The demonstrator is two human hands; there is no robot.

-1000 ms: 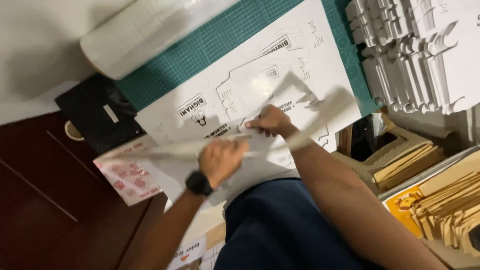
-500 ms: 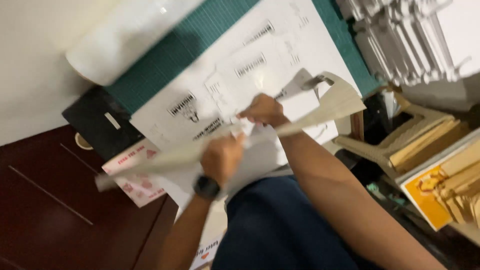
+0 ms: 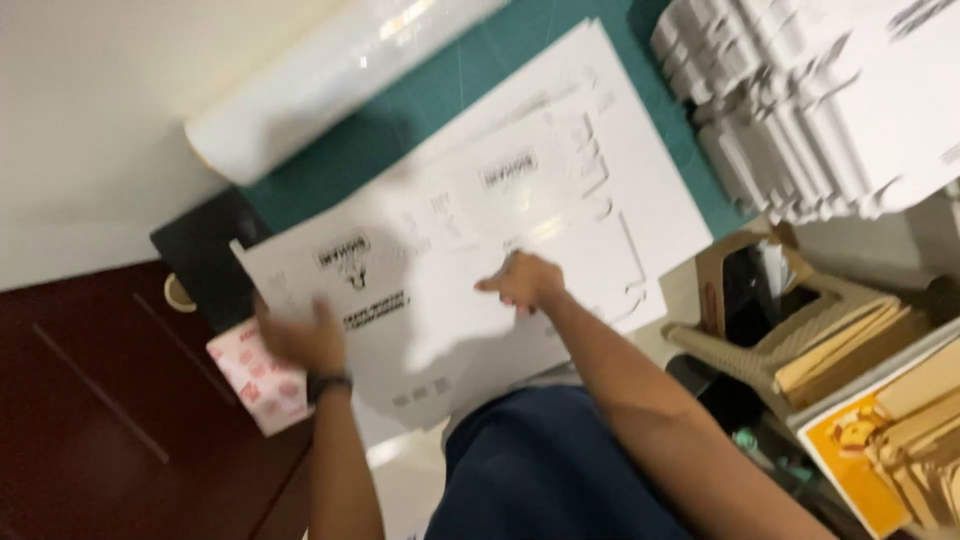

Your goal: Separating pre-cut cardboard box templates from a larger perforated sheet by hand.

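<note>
Lowered flat: white printed card sheet (image 3: 450,290), hands (image 3: 300,340) gripping

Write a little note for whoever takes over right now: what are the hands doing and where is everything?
Left hand: grips the left edge of the big white printed sheet.
Right hand: rests flat on the middle of that sheet, fingers spread.
The sheet lies on more white sheets over the green cutting mat. A roll of clear film sits at the mat's far edge; a stack of folded white cardboard is to the right.
Done: the sheet lies flat, uncut as far as the blur shows.
Left: cannot tell; no tool is in hand.
</note>
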